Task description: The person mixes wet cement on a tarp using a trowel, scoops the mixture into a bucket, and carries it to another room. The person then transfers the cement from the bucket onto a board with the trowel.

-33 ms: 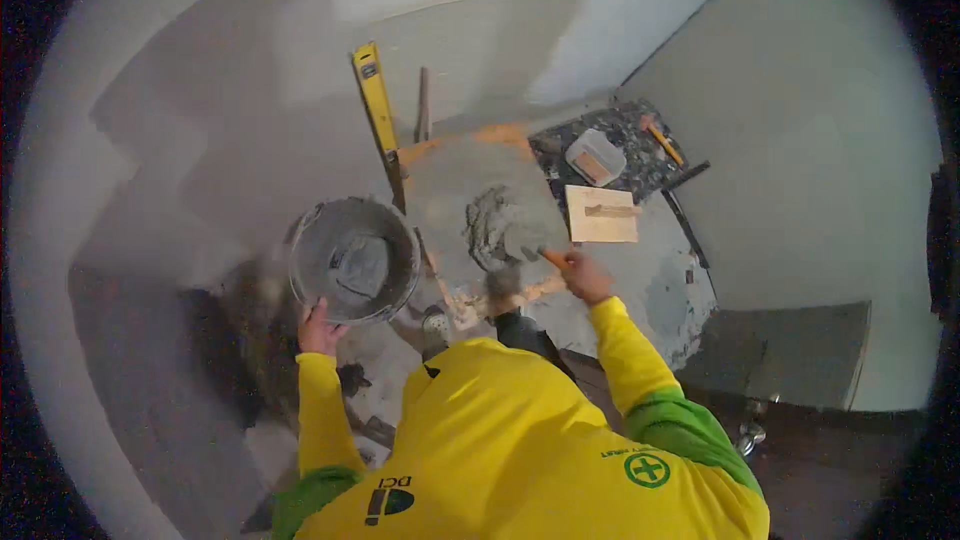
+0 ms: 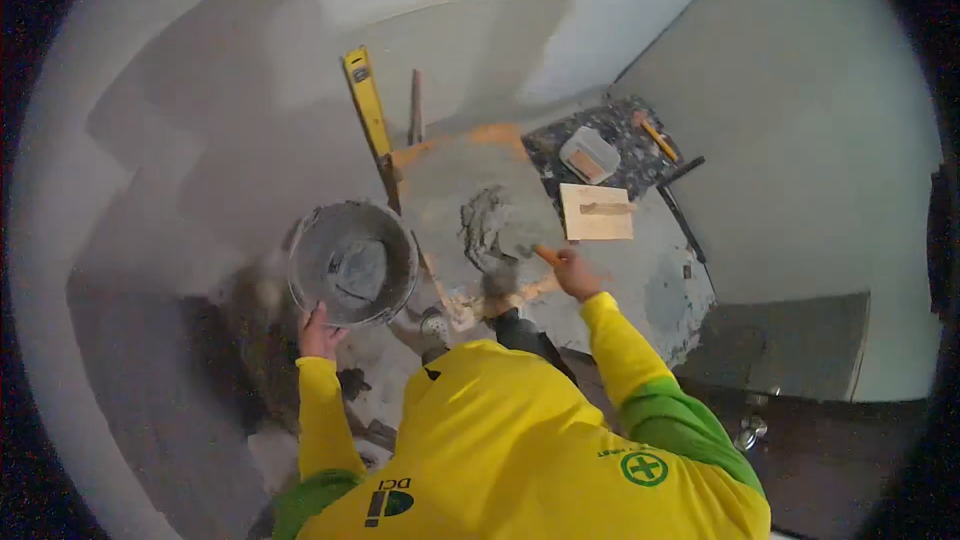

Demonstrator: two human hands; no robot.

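My left hand [image 2: 320, 333] grips the near rim of a grey mortar bucket [image 2: 307, 262], its thumb over the edge. The bucket is tilted toward me, with grey residue inside. My right hand [image 2: 577, 275] is closed round the orange handle of a trowel [image 2: 547, 254]. The trowel's blade rests at the right edge of a heap of wet mortar [image 2: 484, 227] and is hard to tell from it. That heap lies on a mortar-smeared board [image 2: 430, 180] with orange edges, in front of my feet.
Behind the board, a yellow spirit level [image 2: 366, 105] and a wooden strip [image 2: 417, 105] lean against the wall. To the right lie a wooden float [image 2: 590, 225], a translucent plastic tub [image 2: 590, 152] and a yellow-handled tool [image 2: 659, 139]. A chrome fitting [image 2: 750, 432] stands at lower right.
The view has shifted slightly. My right hand and the trowel have moved a little to the left over the mortar; my left hand keeps its hold on the bucket.
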